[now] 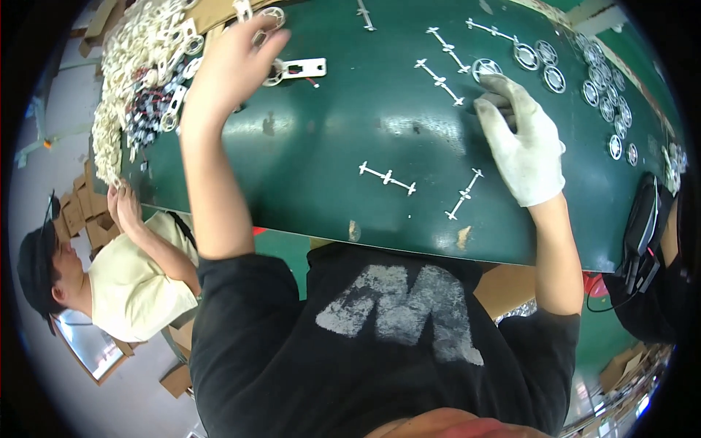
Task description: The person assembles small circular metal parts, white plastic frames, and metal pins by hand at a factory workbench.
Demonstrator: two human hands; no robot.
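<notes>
My bare left hand (237, 62) reaches over the far left of the green table. Its curled thumb and fingers are on a white plastic part with a ring end (273, 16), partly hidden by them. Just beside it lies a similar white part (305, 68) with a short red wire. My right hand (522, 135), in a white glove, has its bent fingertips at the near edge of a grey spoked wheel (487, 68). Around that wheel lie thin white sprues with small crosspieces (439, 82); two more sprues (388, 178) are nearer my body.
A heap of white plastic parts (131, 66) covers the table's left end, with small dark wired pieces (150, 106) among it. Several spoked wheels (606, 91) lie at the far right. A co-worker (124, 277) handles parts at the left; a black bag (642, 226) lies at the right edge.
</notes>
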